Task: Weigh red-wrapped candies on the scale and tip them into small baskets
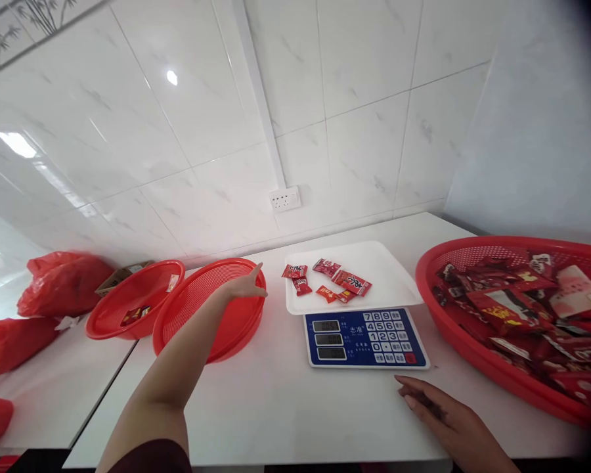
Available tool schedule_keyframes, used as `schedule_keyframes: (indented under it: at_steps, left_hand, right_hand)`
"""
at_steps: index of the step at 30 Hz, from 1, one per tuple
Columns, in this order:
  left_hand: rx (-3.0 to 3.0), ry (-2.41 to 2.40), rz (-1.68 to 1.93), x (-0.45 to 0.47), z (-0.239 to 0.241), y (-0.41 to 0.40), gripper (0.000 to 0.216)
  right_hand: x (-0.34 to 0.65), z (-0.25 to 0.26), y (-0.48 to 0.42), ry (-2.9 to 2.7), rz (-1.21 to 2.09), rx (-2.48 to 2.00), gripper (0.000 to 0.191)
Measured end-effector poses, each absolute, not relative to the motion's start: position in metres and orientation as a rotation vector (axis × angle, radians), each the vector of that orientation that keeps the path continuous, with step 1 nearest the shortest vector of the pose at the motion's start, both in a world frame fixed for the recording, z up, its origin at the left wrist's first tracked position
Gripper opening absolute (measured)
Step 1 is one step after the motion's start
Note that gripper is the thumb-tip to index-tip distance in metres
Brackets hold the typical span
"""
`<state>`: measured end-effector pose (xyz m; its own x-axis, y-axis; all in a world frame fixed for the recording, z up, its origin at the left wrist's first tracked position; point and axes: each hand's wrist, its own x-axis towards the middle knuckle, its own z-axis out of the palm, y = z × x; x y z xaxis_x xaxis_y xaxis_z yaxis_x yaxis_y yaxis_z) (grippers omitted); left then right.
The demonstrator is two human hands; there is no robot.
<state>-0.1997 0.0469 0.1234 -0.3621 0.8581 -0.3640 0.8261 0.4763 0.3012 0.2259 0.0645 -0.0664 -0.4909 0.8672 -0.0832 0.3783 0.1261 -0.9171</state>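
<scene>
My left hand (243,286) reaches out over the far rim of a shallow red basket (197,315), fingers stretched forward, holding nothing visible. My right hand (436,410) lies flat on the white table (276,401) with fingers extended, just in front of a blue electronic scale (364,337). The scale's white tray (398,289) carries several small red snack packets (328,279). A large red basket (448,328) at the right is full of red wrapped snacks (517,305).
A second red bowl (128,309) with a few packets stands left of the shallow basket, with a cardboard box (121,276) behind it. Red plastic bags (62,282) lie at the far left. A wall socket (284,198) sits on the tiled wall.
</scene>
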Motion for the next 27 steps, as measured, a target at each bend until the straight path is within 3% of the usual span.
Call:
schedule_keyframes:
  at_steps: [5, 10, 16, 27]
  left_hand:
    - [1.578, 2.232, -0.067, -0.169, 0.134, 0.035, 0.097]
    - [1.876, 2.228, -0.051, -0.133, 0.13, 0.045, 0.076]
    - [2.044, 2.043, -0.192, -0.116, 0.116, 0.091, 0.089]
    - [2.21, 2.159, -0.222, -0.107, 0.106, 0.115, 0.037]
  right_hand:
    - [0.227, -0.072, 0.067, -1.974, 1.319, -1.192, 0.043]
    - [0.226, -0.069, 0.066, -1.971, 1.303, -1.179, 0.042]
    - [0.223, -0.06, 0.062, -1.947, 1.247, -1.196, 0.04]
    - [0.22, -0.056, 0.053, -1.879, 1.212, -1.204, 0.036]
